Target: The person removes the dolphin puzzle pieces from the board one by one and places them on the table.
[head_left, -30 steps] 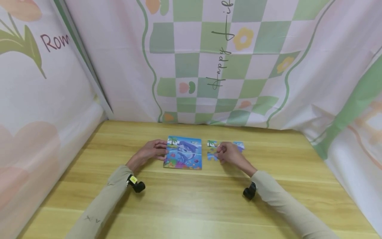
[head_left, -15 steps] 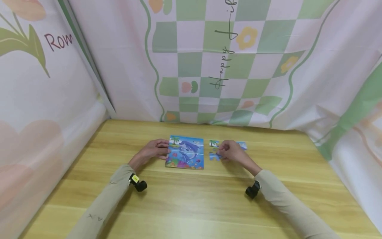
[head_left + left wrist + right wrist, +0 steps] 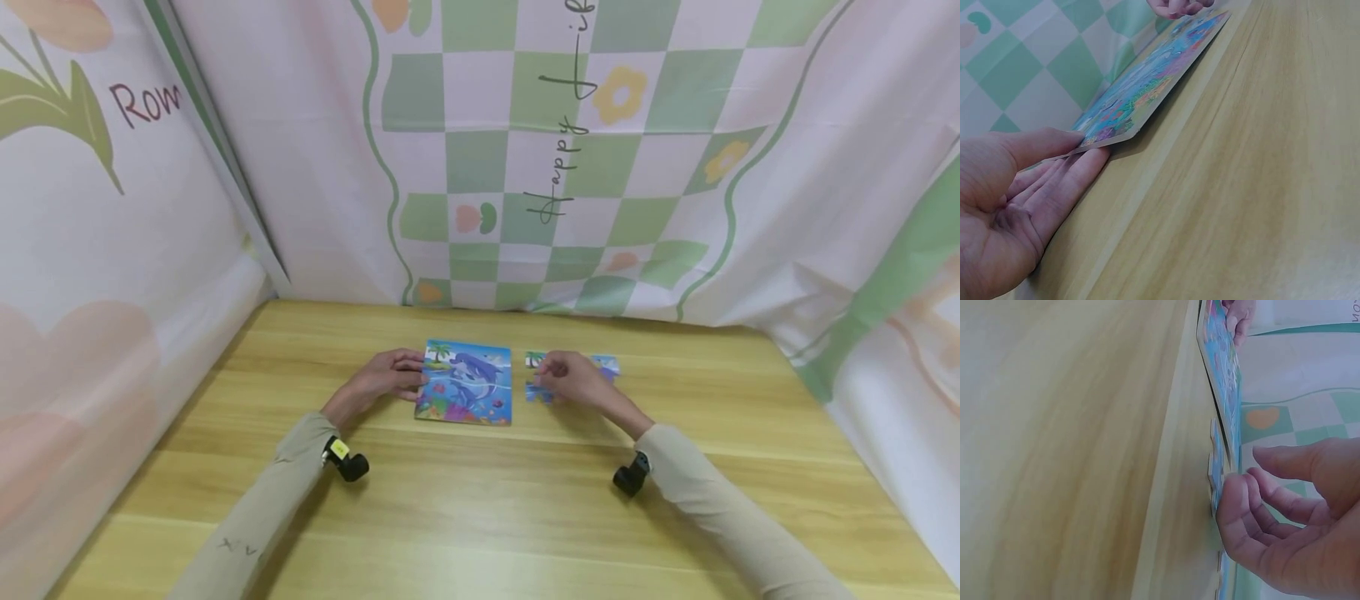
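A square board with a dolphin picture (image 3: 468, 383) lies left of several jigsaw pieces (image 3: 538, 393) on the wooden table. My left hand (image 3: 378, 377) pinches its left edge, thumb on top and fingers beneath. In the left wrist view, that edge of the board (image 3: 1132, 103) is raised a little off the table. My right hand (image 3: 581, 381) is over the jigsaw pieces and covers some of them. Seen from the right wrist, its fingers are bent beside a row of pieces (image 3: 1216, 469), the thumb stands apart, and nothing shows between them.
The wooden table (image 3: 450, 508) stretches toward me in front of both hands. Behind it hangs a green-and-white checked curtain (image 3: 540, 167), with white printed cloth (image 3: 90, 250) along the left side. Each wrist wears a small black camera.
My right hand has shifted slightly left over the jigsaw pieces, showing more of those on the right. My left hand keeps its grip on the board. The head view has swung slightly.
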`<state>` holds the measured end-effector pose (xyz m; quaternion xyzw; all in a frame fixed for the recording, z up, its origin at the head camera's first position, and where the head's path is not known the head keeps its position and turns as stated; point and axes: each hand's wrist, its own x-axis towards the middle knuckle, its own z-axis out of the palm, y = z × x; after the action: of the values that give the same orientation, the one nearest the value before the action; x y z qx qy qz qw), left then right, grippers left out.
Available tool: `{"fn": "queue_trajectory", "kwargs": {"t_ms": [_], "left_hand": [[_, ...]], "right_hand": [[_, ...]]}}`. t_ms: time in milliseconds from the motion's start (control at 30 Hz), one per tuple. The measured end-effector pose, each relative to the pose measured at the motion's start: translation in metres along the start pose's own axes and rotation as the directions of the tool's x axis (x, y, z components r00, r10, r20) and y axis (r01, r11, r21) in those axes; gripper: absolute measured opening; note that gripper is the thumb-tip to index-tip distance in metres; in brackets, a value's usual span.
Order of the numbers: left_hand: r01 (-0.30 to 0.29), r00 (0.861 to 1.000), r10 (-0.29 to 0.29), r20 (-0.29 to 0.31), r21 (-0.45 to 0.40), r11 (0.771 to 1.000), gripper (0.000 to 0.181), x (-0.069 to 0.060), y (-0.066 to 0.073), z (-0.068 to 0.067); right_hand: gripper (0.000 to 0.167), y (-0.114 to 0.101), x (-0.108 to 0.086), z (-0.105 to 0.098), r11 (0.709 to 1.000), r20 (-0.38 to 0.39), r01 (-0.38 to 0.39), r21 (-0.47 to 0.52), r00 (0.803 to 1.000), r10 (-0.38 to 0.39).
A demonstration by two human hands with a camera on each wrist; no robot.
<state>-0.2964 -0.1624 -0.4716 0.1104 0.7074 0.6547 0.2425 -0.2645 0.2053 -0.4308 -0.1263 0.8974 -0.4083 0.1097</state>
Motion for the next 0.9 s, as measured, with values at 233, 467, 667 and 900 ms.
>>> {"fn": "queue_trajectory", "kwargs": {"t_ms": [233, 467, 667, 900], "left_hand": [[-0.007, 1.000, 0.007, -0.015, 0.007, 1.000, 0.051, 0.001, 0.001, -0.002], [0.014, 0.999, -0.013, -0.030, 0.015, 1.000, 0.053, 0.002, -0.002, -0.001], [-0.002, 1.000, 0.003, -0.026, 0.007, 1.000, 0.052, 0.001, -0.002, -0.001], [-0.005, 1.000, 0.005, -0.017, 0.014, 1.000, 0.052, 0.002, -0.003, -0.001]], "right_hand": [[0.010, -0.011, 0.009, 0.005, 0.998, 0.001, 0.020, 0.053, 1.000, -0.020], [0.013, -0.019, 0.016, 0.013, 0.994, 0.014, 0.062, 0.094, 0.998, -0.063], [0.024, -0.036, 0.025, 0.017, 0.992, 0.026, 0.063, 0.108, 0.997, -0.066], [0.029, -0.056, 0.034, 0.031, 0.987, 0.057, 0.038, 0.155, 0.997, -0.047]]}}
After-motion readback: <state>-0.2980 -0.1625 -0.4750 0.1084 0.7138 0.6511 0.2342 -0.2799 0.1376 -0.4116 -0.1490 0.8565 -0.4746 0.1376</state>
